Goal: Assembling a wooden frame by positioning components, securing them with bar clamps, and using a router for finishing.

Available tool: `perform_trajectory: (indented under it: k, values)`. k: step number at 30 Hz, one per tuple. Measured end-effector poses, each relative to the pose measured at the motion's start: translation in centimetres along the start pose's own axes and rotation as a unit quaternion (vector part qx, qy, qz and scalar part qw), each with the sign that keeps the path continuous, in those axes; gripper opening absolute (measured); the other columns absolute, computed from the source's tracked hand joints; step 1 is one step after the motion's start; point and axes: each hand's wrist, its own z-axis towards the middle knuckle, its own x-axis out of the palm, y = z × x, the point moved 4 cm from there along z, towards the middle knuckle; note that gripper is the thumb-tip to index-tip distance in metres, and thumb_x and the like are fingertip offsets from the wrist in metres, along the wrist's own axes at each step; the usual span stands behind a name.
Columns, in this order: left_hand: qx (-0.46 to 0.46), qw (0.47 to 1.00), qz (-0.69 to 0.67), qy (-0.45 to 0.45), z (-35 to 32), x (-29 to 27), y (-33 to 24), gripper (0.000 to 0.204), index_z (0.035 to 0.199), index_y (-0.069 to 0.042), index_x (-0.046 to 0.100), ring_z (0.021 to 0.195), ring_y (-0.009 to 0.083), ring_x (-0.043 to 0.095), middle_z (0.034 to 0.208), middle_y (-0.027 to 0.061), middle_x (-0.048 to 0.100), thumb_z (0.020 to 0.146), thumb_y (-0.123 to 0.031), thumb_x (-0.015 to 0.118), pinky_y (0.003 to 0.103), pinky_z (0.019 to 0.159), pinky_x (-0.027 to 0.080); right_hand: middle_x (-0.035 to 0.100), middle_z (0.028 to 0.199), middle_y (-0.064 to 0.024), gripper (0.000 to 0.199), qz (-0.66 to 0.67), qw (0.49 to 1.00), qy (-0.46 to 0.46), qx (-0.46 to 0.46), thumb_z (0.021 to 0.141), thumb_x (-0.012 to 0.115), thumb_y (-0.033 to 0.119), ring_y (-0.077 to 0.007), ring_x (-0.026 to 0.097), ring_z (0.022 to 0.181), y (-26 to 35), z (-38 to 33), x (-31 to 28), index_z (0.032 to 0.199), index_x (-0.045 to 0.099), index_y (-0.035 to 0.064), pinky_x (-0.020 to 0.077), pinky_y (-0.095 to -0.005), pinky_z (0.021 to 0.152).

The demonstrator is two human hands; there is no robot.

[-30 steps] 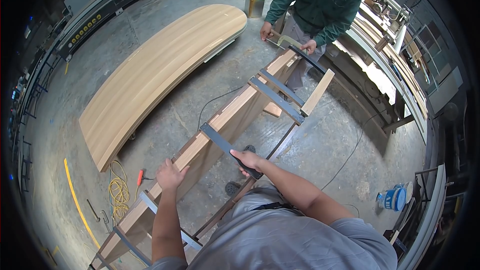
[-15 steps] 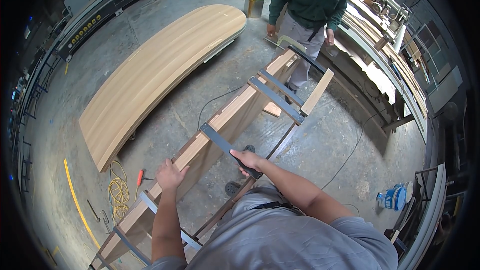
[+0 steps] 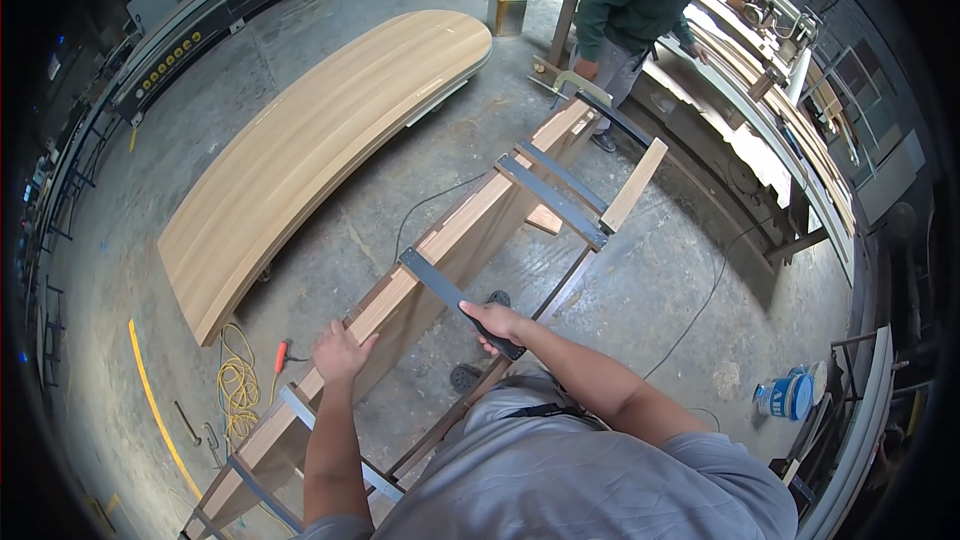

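Observation:
My left hand (image 3: pixel 338 348) rests on top of a long, thick wooden beam (image 3: pixel 470 208) that runs diagonally from lower left to upper right. Its thumb is spread apart from the fingers on the beam's top. The fingers of my right hand (image 3: pixel 493 323) are closed around a flat dark metal bar (image 3: pixel 440 283), whose far end lies across the beam. Other flat bars (image 3: pixel 552 202) cross the beam farther up, and a pale bar (image 3: pixel 298 405) crosses it near my left forearm. A narrow dark rail (image 3: pixel 562 285) runs on the beam's near side.
A large rounded wooden panel (image 3: pixel 330 150) stands to the left. Yellow cord (image 3: pixel 238 385) and a red-handled tool (image 3: pixel 281 352) lie on the floor. A co-worker (image 3: pixel 635 15) stands at the beam's far end beside a bench with boards (image 3: pixel 740 80). Blue-and-white buckets (image 3: pixel 785 397) are at right.
The co-worker has shifted right and bent toward the bench, one hand now on the boards there. My hands, the beam and the bar look unmoved.

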Motion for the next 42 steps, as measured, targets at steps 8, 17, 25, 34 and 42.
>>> perform_trajectory:
  k: [8,17,25,34,42]
  values:
    - [-0.001,1.000,-0.011,0.009,0.04,0.28,0.14,0.068,0.099,-0.006,0.054,0.085,0.0315,0.063,0.091,0.0124,0.063,0.064,-0.063,0.073,0.044,0.076,0.050,0.049,0.060,-0.0052,0.067,-0.005,1.000,-0.006,-0.005,0.089,0.043,0.068,-0.0162,0.051,0.044,-0.15,0.08,-0.08,0.089,0.051,0.0016,0.0442,-0.0300,0.039]
    - [0.016,1.000,-0.006,-0.017,0.02,0.35,0.06,0.070,0.098,-0.005,0.054,0.082,0.0339,0.064,0.088,0.0151,0.063,0.064,-0.062,0.074,0.045,0.072,0.051,0.049,0.059,-0.0062,0.066,-0.007,1.000,-0.010,-0.005,0.089,0.043,0.069,-0.0174,0.051,0.044,-0.06,-0.03,-0.01,0.085,0.050,0.0036,0.0434,-0.0316,0.038]
    - [0.015,1.000,0.002,-0.019,0.00,0.44,0.06,0.069,0.098,-0.006,0.054,0.085,0.0325,0.064,0.091,0.0127,0.063,0.065,-0.065,0.071,0.045,0.074,0.050,0.048,0.058,-0.0058,0.065,-0.006,1.000,-0.007,-0.005,0.089,0.042,0.069,-0.0173,0.050,0.043,-0.08,-0.01,0.08,0.084,0.050,0.0046,0.0432,-0.0315,0.037]
    - [0.009,1.000,-0.008,-0.008,-0.15,0.26,0.00,0.069,0.099,-0.007,0.054,0.085,0.0328,0.063,0.092,0.0128,0.063,0.064,-0.064,0.072,0.045,0.075,0.050,0.049,0.060,-0.0052,0.066,-0.017,1.000,-0.011,0.005,0.088,0.042,0.070,-0.0166,0.052,0.045,-0.22,0.07,-0.05,0.084,0.051,0.0053,0.0452,-0.0321,0.040]
    - [0.011,1.000,0.005,-0.015,0.05,0.11,-0.12,0.069,0.098,-0.006,0.054,0.083,0.0323,0.063,0.091,0.0127,0.063,0.064,-0.064,0.073,0.045,0.074,0.050,0.049,0.060,-0.0051,0.068,-0.017,1.000,-0.015,0.005,0.087,0.043,0.071,-0.0163,0.052,0.046,-0.23,0.31,-0.13,0.086,0.052,0.0039,0.0457,-0.0314,0.040]
